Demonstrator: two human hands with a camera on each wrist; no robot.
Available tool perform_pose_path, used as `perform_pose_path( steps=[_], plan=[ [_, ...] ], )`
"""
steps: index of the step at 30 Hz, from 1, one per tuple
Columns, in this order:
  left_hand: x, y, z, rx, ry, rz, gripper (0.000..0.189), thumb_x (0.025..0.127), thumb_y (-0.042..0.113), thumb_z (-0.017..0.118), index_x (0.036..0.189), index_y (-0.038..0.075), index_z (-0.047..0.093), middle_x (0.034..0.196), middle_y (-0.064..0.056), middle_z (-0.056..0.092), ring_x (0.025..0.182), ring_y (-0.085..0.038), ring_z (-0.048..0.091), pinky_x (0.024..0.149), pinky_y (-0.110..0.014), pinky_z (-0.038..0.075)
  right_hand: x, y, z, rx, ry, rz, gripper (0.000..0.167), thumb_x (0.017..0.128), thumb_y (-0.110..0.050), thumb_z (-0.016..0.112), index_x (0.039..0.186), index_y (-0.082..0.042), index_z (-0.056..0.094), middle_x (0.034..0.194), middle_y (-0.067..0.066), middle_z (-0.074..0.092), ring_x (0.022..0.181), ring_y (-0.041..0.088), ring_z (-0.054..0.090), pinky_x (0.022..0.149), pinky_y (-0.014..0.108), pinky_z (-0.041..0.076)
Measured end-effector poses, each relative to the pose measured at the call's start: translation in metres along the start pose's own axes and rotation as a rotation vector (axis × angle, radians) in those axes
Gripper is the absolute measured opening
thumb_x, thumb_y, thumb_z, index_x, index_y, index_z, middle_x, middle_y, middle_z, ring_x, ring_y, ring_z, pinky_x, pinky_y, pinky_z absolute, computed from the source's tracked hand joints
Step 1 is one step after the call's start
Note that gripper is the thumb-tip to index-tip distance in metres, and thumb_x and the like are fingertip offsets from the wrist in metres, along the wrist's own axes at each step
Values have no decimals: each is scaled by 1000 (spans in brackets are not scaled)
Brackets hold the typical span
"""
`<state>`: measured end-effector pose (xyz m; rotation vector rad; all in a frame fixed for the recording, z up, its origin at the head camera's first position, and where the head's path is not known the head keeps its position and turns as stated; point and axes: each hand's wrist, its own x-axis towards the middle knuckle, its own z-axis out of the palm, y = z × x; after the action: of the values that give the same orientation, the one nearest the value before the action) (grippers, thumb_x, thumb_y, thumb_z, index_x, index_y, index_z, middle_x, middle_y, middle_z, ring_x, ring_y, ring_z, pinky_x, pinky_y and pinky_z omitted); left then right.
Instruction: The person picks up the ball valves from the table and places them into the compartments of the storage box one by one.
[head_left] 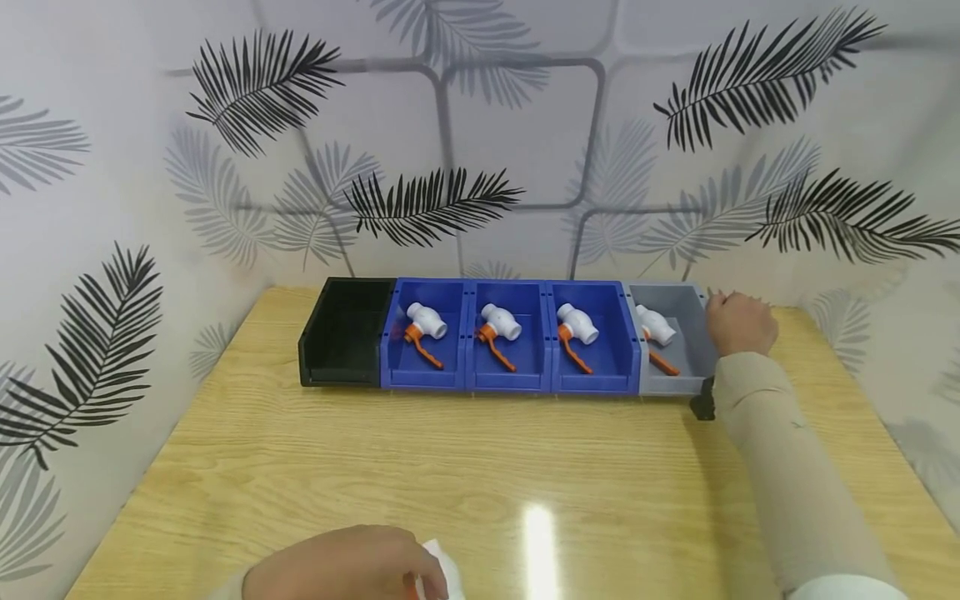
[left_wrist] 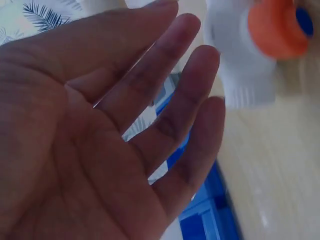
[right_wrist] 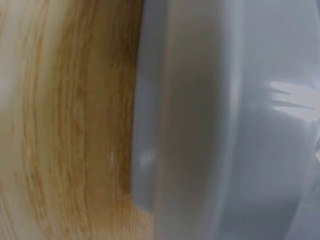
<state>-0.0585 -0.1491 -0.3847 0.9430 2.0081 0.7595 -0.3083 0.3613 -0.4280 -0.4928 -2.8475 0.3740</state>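
At the table's near edge my left hand (head_left: 345, 567) holds a white ball valve (head_left: 447, 571) with an orange handle, mostly hidden behind the fingers. The left wrist view has this valve (left_wrist: 240, 55) beyond the fingertips, its orange collar (left_wrist: 278, 30) facing out; the other fingers lie loosely bent. My right hand (head_left: 741, 323), knuckles up, grips the right wall of the grey bin (head_left: 693, 333), its fingertips hidden. That bin holds a white valve (head_left: 656, 325) with an orange lever. Only the grey bin wall (right_wrist: 270, 150) and wood show in the right wrist view.
Three blue bins (head_left: 427, 379) stand joined in the row, each with one white valve (head_left: 577, 323) and orange lever. A black bin (head_left: 341, 375) ends the row at left. The wooden table (head_left: 420, 467) meets a leaf-patterned wall covering (head_left: 517, 133) behind.
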Motion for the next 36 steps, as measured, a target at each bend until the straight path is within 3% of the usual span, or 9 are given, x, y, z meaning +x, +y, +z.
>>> perform_pose_path(
  steps=[4,8,11,15,17,22,29,32,36],
  plan=[
    [0,7,14,-36,23,-64,8,85,37,61,86,34,69,70,21,57,61,2,52,56,-21,46,-2,-2,-2,3,2,1,54,96,-30,26,80,12,57,88,36,57,78,49,56,56,54,42],
    [0,13,28,-39,94,-310,16,74,47,65,65,33,66,54,15,54,46,-5,48,43,-28,41,-3,-2,-3,8,-7,4,55,96,-30,25,83,12,57,90,36,57,79,50,56,56,55,43],
    [2,10,32,0,28,-384,17,75,46,65,67,31,65,55,12,57,46,-6,49,43,-28,43,-3,-3,-2,15,-12,7,55,96,-30,25,84,12,58,92,36,57,80,50,56,56,55,43],
    [6,2,31,-44,-87,-328,12,80,42,66,80,30,66,62,11,61,52,-5,55,48,-26,48,-3,-3,-1,19,-10,8,54,95,-29,25,85,13,58,92,36,57,81,50,56,56,55,43],
    [7,0,31,-70,-101,-319,12,80,41,67,83,30,67,64,11,62,54,-5,57,50,-25,49,-2,-3,-1,19,-6,10,55,95,-30,25,85,13,58,92,36,57,81,50,56,56,55,43],
    [10,-2,34,-68,-84,-393,16,77,43,68,81,28,68,64,9,61,55,-8,58,52,-28,48,-1,-2,0,20,-5,16,56,96,-31,25,83,12,58,91,35,58,80,49,57,55,54,43],
    [11,2,42,-67,5,-528,23,72,48,69,71,25,66,61,4,60,52,-12,53,48,-33,44,0,-2,-1,16,-32,23,56,96,-32,24,83,11,58,93,35,58,82,48,56,56,54,43],
    [13,3,43,-26,-3,-508,21,73,46,69,73,25,66,62,6,59,53,-11,52,50,-31,44,0,-3,-2,19,-33,23,57,97,-32,24,83,11,58,93,35,58,82,48,57,56,54,43],
    [17,1,43,87,-3,-420,13,76,39,67,76,27,65,62,11,55,52,-7,49,50,-27,42,1,-2,-3,18,-31,21,58,97,-33,23,82,11,58,93,35,58,82,48,57,55,53,43]
  ],
)
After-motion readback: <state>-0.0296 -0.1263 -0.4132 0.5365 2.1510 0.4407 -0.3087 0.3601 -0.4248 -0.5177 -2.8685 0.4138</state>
